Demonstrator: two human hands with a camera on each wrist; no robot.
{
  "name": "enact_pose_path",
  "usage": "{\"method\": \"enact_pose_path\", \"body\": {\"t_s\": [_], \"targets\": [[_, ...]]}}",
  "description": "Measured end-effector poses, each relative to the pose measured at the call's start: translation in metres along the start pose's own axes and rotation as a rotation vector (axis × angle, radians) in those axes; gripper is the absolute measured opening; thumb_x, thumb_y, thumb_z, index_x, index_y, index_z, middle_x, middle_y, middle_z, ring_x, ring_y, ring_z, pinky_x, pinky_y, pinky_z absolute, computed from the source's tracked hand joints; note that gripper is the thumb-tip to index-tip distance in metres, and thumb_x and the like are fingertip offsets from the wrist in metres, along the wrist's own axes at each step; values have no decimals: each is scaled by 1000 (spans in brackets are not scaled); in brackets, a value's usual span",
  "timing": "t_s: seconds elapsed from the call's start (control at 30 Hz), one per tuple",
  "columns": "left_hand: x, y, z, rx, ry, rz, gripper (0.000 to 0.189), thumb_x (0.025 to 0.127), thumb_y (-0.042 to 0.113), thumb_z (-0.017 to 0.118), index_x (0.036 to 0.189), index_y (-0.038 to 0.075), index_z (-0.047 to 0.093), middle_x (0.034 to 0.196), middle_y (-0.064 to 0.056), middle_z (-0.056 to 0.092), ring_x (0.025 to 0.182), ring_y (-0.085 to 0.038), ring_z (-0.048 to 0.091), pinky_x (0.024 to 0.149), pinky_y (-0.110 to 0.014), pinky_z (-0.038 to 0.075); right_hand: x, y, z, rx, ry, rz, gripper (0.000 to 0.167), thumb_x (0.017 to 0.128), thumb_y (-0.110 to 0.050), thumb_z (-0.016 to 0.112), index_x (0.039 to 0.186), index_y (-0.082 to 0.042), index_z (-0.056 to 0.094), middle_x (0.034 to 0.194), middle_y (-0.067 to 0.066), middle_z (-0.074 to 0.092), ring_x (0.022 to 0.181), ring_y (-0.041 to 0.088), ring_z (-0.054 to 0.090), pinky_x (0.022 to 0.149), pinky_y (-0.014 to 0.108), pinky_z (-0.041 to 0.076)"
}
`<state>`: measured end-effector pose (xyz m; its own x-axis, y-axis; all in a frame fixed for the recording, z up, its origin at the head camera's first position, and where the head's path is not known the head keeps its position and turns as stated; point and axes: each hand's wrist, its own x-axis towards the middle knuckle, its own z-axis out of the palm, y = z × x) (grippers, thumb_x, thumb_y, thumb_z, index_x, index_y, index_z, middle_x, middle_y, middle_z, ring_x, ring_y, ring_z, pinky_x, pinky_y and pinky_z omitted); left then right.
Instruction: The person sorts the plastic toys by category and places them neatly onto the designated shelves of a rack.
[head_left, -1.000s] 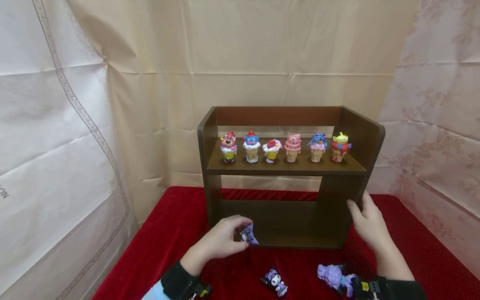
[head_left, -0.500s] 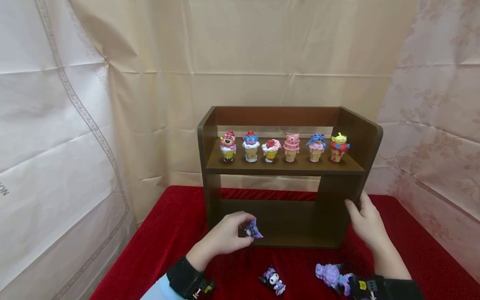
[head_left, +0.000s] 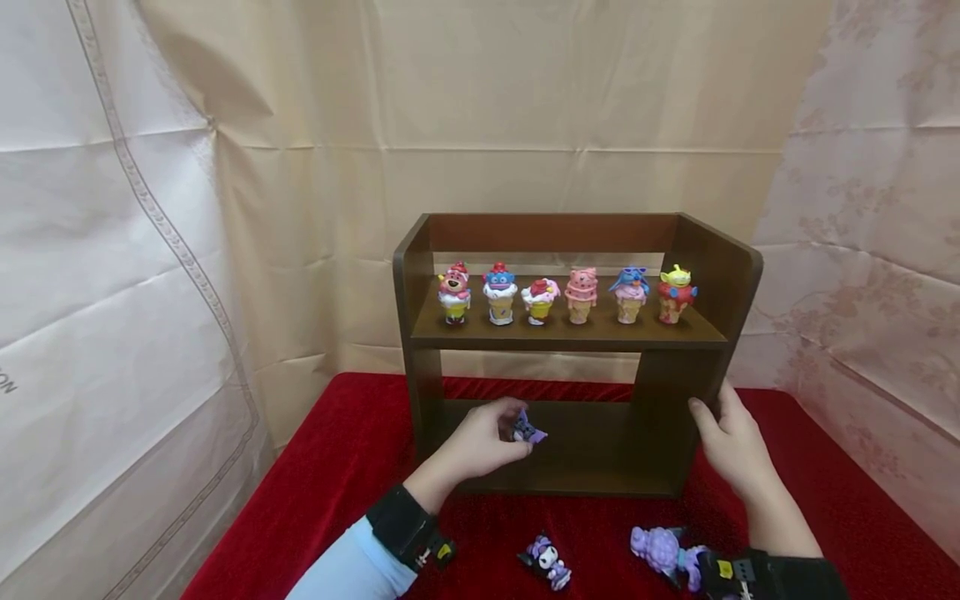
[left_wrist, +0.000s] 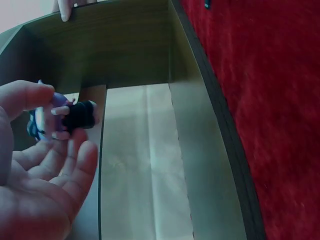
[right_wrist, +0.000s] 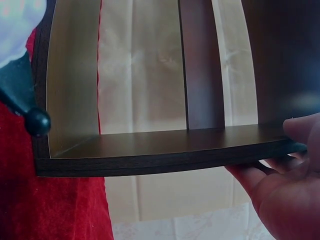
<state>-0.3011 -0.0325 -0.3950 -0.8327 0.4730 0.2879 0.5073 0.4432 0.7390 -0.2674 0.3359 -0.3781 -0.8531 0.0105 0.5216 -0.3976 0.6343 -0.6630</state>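
Note:
My left hand pinches a small purple-and-black figurine between thumb and fingers, in front of the lower compartment of a dark brown wooden shelf. In the left wrist view the figurine lies sideways, its black part pointing away from the palm. My right hand grips the shelf's right side panel. Seen from the right wrist, the thumb rests on the panel's inner side while the other fingers go round its outer face, partly hidden.
Several ice-cream-cone figurines stand in a row on the upper board. On the red cloth lie a small purple-and-black figurine and a larger purple one, close by the right wrist strap. Beige curtains hang behind.
My left hand has moved right, up and forward with the figurine, from the shelf's front edge to over its lower compartment. The right hand keeps its grip; the shelf has barely shifted in view.

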Motion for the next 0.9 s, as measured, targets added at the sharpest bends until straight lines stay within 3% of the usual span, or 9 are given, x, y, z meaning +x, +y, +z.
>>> {"method": "enact_pose_path", "body": {"t_s": [0.07, 0.13, 0.23, 0.3, 0.4, 0.5, 0.57, 0.63, 0.9], "targets": [[6, 3, 3, 10, -12, -3, 48, 88, 21, 77, 131, 6, 61, 114, -3, 68, 91, -11, 63, 78, -27, 55, 0, 0, 0, 0, -4, 5, 57, 109, -21, 46, 161, -10, 25, 144, 31, 49, 127, 46, 51, 89, 18, 43], [12, 5, 6, 26, -26, 2, 44, 87, 20, 77, 127, 6, 63, 107, 0, 67, 87, -11, 63, 74, -27, 54, 1, -1, 0, 5, -12, 9, 57, 110, -21, 45, 161, -10, 24, 145, 32, 48, 127, 48, 50, 95, 35, 48], [19, 10, 10, 45, -51, 9, 39, 87, 20, 78, 120, 5, 66, 98, 3, 66, 82, -11, 61, 70, -26, 53, 1, -1, 0, 9, -19, 17, 58, 110, -22, 44, 162, -9, 22, 145, 33, 47, 127, 49, 49, 94, 62, 44], [24, 13, 13, 54, -66, 5, 36, 86, 22, 79, 116, 6, 67, 96, 4, 64, 79, -10, 59, 68, -25, 52, 1, 0, 0, 16, -22, 19, 58, 110, -21, 43, 161, -8, 21, 144, 34, 47, 127, 50, 49, 93, 67, 42], [30, 17, 18, 64, -83, -4, 35, 85, 25, 82, 111, 8, 67, 95, 4, 64, 78, -9, 59, 68, -24, 52, 0, 0, 0, 14, -18, 19, 57, 110, -21, 44, 161, -7, 23, 144, 33, 48, 127, 48, 50, 94, 63, 45], [38, 22, 22, 78, -90, -12, 35, 84, 27, 83, 109, 9, 67, 95, 4, 64, 79, -9, 59, 68, -24, 51, 0, 1, 0, 19, -13, 9, 57, 109, -21, 45, 161, -10, 24, 143, 31, 49, 127, 46, 51, 95, 35, 48], [43, 26, 25, 96, -86, -14, 34, 84, 27, 83, 108, 9, 67, 93, 4, 64, 77, -9, 59, 67, -25, 51, 0, 2, 0, 16, -9, 1, 56, 109, -21, 46, 161, -10, 26, 143, 31, 50, 126, 46, 51, 88, 19, 44], [48, 29, 28, 118, -75, -17, 33, 84, 27, 83, 107, 9, 67, 91, 4, 64, 76, -10, 59, 65, -25, 51, 1, 3, 0, 23, -9, -3, 56, 109, -20, 46, 161, -11, 26, 143, 31, 50, 126, 46, 51, 83, 9, 38], [66, 37, 42, 178, -51, -58, 36, 82, 23, 84, 109, 6, 67, 95, 1, 66, 78, -10, 60, 68, -24, 51, 1, 2, -1, 26, -14, 6, 59, 109, -20, 46, 163, -14, 23, 144, 30, 49, 127, 45, 50, 89, 22, 45]]}}
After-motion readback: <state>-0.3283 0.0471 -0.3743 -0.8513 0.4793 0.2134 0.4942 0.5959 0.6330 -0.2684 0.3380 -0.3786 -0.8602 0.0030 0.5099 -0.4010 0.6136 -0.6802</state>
